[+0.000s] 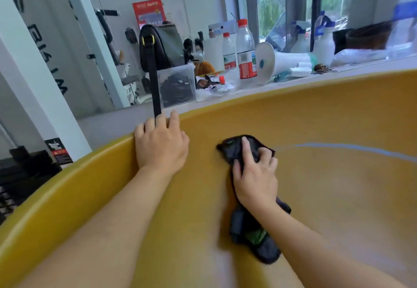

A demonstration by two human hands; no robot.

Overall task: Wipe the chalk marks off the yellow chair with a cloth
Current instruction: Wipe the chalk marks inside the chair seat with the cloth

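The yellow chair (pixel 327 111) fills the lower view, its curved shell close in front of me. A blue chalk line (pixel 352 147) runs across the shell to the right of my right hand. My right hand (pixel 256 174) grips a dark cloth (pixel 234 148) and presses it against the shell at the left end of the line; the cloth's tail (pixel 257 240) hangs below my wrist. My left hand (pixel 161 143) rests on the chair's upper rim with the fingers curled over the edge.
Behind the chair runs a window ledge crowded with things: a black shoulder bag (pixel 162 46) with its strap hanging down, a clear plastic box (pixel 178 84), two water bottles (pixel 246 50), a white megaphone (pixel 282 61) and spray bottles (pixel 322 37).
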